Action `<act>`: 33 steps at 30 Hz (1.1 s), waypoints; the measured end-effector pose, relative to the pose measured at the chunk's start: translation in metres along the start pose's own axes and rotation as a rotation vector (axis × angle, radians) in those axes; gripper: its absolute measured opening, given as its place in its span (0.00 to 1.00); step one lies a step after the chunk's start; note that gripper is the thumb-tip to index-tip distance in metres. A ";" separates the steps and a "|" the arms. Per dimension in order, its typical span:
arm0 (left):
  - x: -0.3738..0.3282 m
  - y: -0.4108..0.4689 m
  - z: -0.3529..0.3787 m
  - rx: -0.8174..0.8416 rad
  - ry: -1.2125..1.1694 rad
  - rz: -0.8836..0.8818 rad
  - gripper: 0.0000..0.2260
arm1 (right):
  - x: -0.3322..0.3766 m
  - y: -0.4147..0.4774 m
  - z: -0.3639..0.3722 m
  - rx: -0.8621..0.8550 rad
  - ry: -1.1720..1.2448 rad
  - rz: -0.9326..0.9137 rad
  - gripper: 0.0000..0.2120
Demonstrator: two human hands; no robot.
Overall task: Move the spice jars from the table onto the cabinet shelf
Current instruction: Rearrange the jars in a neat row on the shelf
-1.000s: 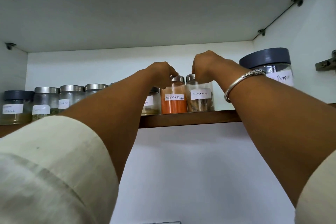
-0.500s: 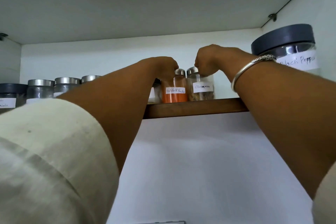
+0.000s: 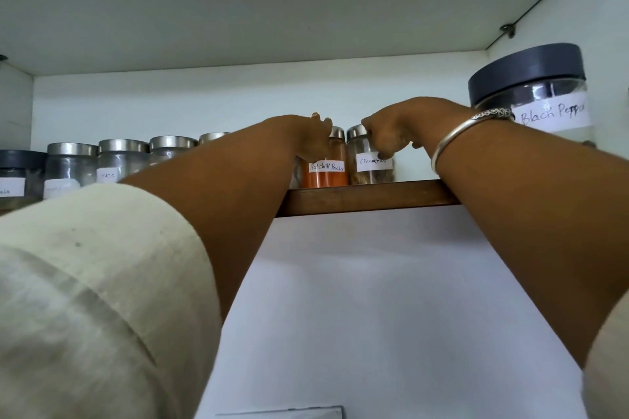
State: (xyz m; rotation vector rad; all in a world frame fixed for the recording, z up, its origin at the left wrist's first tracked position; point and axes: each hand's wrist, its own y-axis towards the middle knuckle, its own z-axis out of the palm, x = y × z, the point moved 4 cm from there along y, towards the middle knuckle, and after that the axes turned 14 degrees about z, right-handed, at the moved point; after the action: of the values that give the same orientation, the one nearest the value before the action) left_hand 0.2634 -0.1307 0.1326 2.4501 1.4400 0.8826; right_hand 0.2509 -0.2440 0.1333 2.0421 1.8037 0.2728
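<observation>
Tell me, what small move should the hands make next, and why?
Probably let go and draw back: the red chilli powder jar and cinnamon jar already stand upright on the shelf, with the left hand and right hand touching them.

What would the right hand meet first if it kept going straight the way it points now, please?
Probably the cinnamon jar: the right hand points left and down at it, fingertips seemingly already on it, though depth is unclear.

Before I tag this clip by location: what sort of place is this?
Most likely a home kitchen cabinet. Hand-labelled jars stand along a wooden shelf: red chilli powder jar, cinnamon jar, and a big black pepper jar by the white side wall.
</observation>
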 end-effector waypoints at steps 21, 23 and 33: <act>-0.076 -0.077 -0.019 -0.238 -0.351 0.059 0.05 | -0.047 -0.089 -0.050 -0.559 -0.093 0.023 0.20; -0.080 -0.084 -0.019 -0.256 -0.422 0.040 0.03 | -0.066 -0.102 -0.065 -0.600 -0.045 0.065 0.18; -0.099 -0.101 -0.017 -0.245 -0.311 -0.075 0.13 | -0.141 -0.126 -0.057 -0.256 0.285 0.153 0.13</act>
State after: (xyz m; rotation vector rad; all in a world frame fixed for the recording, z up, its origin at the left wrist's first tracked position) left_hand 0.1432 -0.1637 0.0642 2.2181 1.2264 0.5891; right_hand 0.0928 -0.3621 0.1483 2.0371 1.6641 0.8325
